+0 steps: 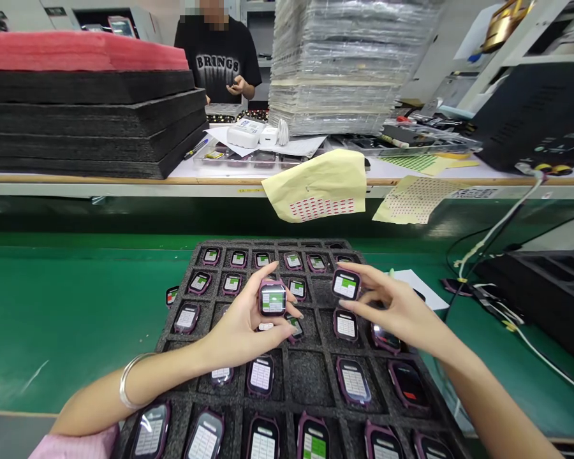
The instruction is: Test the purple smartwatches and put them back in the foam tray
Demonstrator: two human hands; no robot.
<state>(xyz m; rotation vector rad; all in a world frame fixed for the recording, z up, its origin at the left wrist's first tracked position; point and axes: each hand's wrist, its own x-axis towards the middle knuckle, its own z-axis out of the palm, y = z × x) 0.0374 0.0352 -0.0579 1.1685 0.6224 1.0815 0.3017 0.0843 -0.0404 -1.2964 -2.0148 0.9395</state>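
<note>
A black foam tray with many square compartments holds purple-framed watch units, their screens lit with white and green grids. Over its middle, my left hand is palm up with one watch unit resting in the fingers, screen facing up. To the right, my right hand pinches another watch unit by its right edge, over the upper right part of the tray. One compartment below the centre holds no unit.
A green table lies under the tray. Behind are a shelf edge with hanging yellow sheets, black foam stacks, piled clear trays and a person in a black shirt. Cables and a black box are at right.
</note>
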